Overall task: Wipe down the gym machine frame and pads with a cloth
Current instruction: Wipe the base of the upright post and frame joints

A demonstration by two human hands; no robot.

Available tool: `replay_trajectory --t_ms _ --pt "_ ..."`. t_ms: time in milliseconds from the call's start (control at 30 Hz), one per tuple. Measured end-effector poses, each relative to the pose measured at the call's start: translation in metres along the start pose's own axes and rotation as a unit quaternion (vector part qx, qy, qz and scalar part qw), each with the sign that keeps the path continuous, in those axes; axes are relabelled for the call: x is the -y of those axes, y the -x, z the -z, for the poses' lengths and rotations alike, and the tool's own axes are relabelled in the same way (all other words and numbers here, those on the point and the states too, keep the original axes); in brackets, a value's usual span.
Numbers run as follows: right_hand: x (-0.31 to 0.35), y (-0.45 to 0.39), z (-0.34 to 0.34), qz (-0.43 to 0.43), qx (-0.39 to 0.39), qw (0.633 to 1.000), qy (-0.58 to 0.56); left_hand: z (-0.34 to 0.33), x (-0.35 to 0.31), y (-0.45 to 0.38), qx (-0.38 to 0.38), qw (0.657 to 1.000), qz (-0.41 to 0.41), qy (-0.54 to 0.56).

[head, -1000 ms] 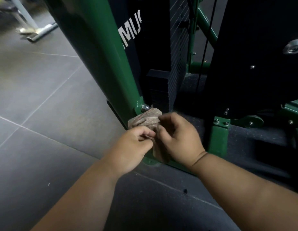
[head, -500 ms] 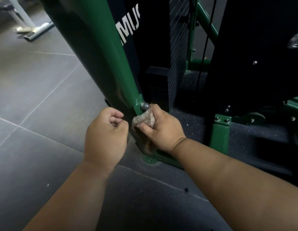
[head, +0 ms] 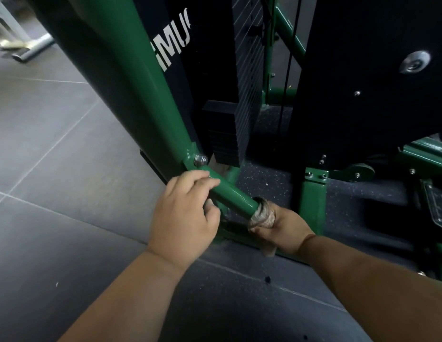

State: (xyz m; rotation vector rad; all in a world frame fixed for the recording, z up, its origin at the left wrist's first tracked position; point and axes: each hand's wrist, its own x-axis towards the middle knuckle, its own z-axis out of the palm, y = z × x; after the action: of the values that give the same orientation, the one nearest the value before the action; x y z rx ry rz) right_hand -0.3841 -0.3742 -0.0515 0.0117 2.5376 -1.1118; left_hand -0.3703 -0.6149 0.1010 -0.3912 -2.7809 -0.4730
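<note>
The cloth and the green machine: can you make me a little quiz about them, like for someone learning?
1. True or false: the right hand holds the cloth round the green bar.
2. What does the left hand rest on?
   A. the floor
   B. the green bar
   C. the weight stack
3. What silver part sits on the joint above the left hand?

Key: 1 true; 2 B; 3 a bolt.

cloth (head: pixel 260 216) around frame tube (head: pixel 231 195) (low down), weight stack (head: pixel 225 134) behind
</note>
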Motion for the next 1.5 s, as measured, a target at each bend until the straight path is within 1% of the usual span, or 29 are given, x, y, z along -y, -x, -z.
replay_trajectory --t_ms 100,167,233,333,433,567,633,667,733,833,867,900,933,967,1033,1100,1133,1200,1267,1300,1367,1400,1467,1500 --pt "0.036 0.0 0.004 0.057 -0.044 0.996 0.046 -0.004 0.005 0.003 0.028 0.998 -0.039 -0.029" --pt "0.076 -0.009 0.003 0.107 -0.069 0.992 0.018 -0.006 0.008 0.005 0.044 0.997 -0.048 -0.04" --pt "0.116 -0.019 0.004 0.143 -0.078 0.987 -0.013 -0.008 0.011 0.006 0.04 0.997 -0.044 -0.042" --pt "0.13 -0.027 0.008 0.149 -0.074 0.986 -0.031 -0.009 0.013 0.007 0.035 0.998 -0.036 -0.038" --pt "0.099 -0.019 0.005 0.114 -0.056 0.992 -0.017 -0.01 0.015 0.009 0.048 0.997 -0.039 -0.051" --pt "0.052 -0.007 0.006 0.041 -0.033 0.999 0.001 -0.014 0.005 0.01 0.071 0.993 -0.037 -0.09" --pt "0.028 -0.001 0.007 0.002 -0.004 1.0 0.012 -0.022 -0.007 0.015 0.098 0.986 -0.039 -0.128" --pt "0.009 0.005 0.006 -0.038 0.02 0.999 0.014 -0.025 -0.012 0.017 0.113 0.983 -0.04 -0.141" --pt "-0.042 0.018 0.008 -0.109 0.064 0.991 0.047 -0.029 -0.015 0.02 0.128 0.979 -0.043 -0.15" --pt "-0.101 0.04 0.013 -0.186 0.085 0.965 0.166 -0.027 -0.007 0.019 0.119 0.98 -0.053 -0.153" --pt "-0.114 0.039 0.012 -0.201 0.085 0.959 0.181 -0.027 -0.006 0.019 0.117 0.98 -0.055 -0.154" --pt "-0.121 0.034 0.009 -0.196 0.089 0.964 0.158 -0.027 -0.006 0.019 0.114 0.98 -0.054 -0.154" --pt "-0.12 0.029 0.006 -0.179 0.099 0.974 0.099 -0.027 -0.007 0.018 0.112 0.981 -0.051 -0.153" --pt "-0.116 0.022 0.003 -0.152 0.089 0.984 0.02 -0.028 -0.009 0.017 0.112 0.981 -0.047 -0.15" --pt "-0.102 0.004 0.0 -0.117 0.101 0.981 -0.117 -0.029 -0.011 0.016 0.113 0.982 -0.04 -0.146" --pt "-0.063 -0.003 0.015 -0.086 0.157 0.974 -0.142 -0.029 -0.012 0.014 0.117 0.981 -0.04 -0.15" --pt "-0.04 -0.005 0.024 -0.076 0.173 0.969 -0.162 -0.03 -0.011 0.013 0.12 0.98 -0.043 -0.153" --pt "-0.014 -0.021 0.031 -0.093 0.179 0.956 -0.214 -0.031 -0.009 0.01 0.122 0.98 -0.047 -0.152" --pt "0.023 -0.042 0.031 -0.066 0.175 0.945 -0.267 -0.033 -0.006 0.007 0.121 0.98 -0.051 -0.15" --pt "0.042 -0.053 0.031 -0.047 0.188 0.935 -0.297 -0.034 -0.006 0.004 0.121 0.98 -0.052 -0.148" --pt "0.075 -0.07 0.032 -0.053 0.227 0.917 -0.324 -0.036 -0.004 -0.001 0.116 0.982 -0.049 -0.144" --pt "0.089 -0.071 0.034 -0.043 0.233 0.92 -0.313 -0.037 -0.004 -0.003 0.111 0.983 -0.047 -0.138" --pt "0.098 -0.077 0.034 -0.009 0.217 0.924 -0.316 -0.039 -0.004 -0.006 0.1 0.985 -0.045 -0.136" --pt "0.095 -0.078 0.032 0.005 0.193 0.928 -0.318 -0.04 -0.005 -0.006 0.095 0.984 -0.047 -0.14"
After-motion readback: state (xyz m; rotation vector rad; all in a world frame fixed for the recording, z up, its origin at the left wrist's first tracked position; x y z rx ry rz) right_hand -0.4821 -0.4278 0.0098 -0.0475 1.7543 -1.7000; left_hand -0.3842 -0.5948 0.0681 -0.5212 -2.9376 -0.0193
